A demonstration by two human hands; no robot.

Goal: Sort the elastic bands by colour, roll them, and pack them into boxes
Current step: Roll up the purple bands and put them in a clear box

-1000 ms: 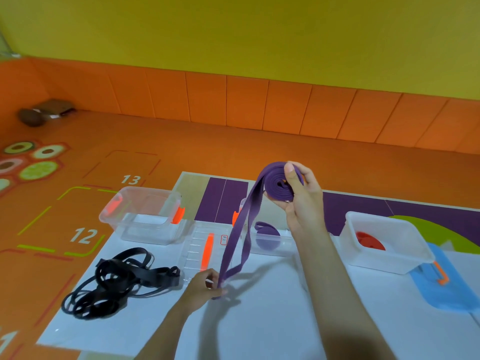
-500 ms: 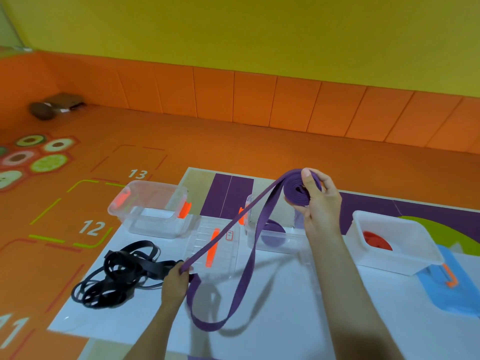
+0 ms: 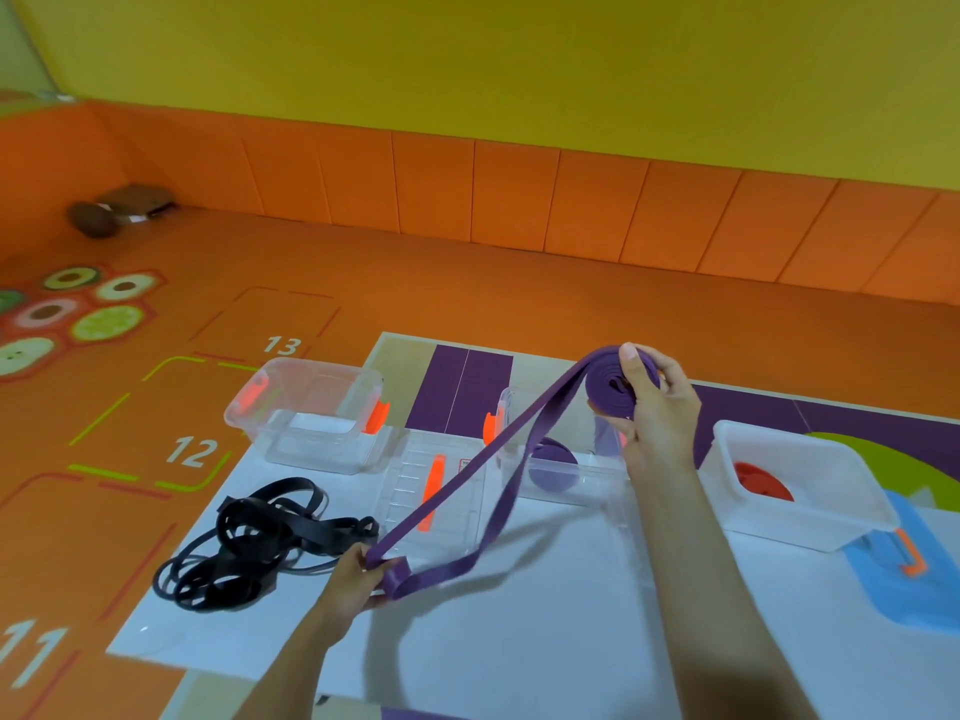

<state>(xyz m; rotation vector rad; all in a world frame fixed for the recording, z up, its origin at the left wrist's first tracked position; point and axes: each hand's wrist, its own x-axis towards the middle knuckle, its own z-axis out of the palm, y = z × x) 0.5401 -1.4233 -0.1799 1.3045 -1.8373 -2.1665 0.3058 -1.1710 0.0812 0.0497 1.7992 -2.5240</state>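
The purple band (image 3: 483,457) is mid-roll: the right hand (image 3: 654,407) holds it up above the middle clear box (image 3: 566,491), fingers and thumb clamped round a partly wound coil. The left hand (image 3: 358,569), nearer and to the left, pinches the loose tail, which sags in a long loop over the white sheet. One rolled purple band already lies in that middle box and a red roll in the white box (image 3: 779,527) on the right. The black bands (image 3: 260,543) lie tangled at the near left, unrolled, and the far-left clear box (image 3: 311,454) appears empty — probably theirs.
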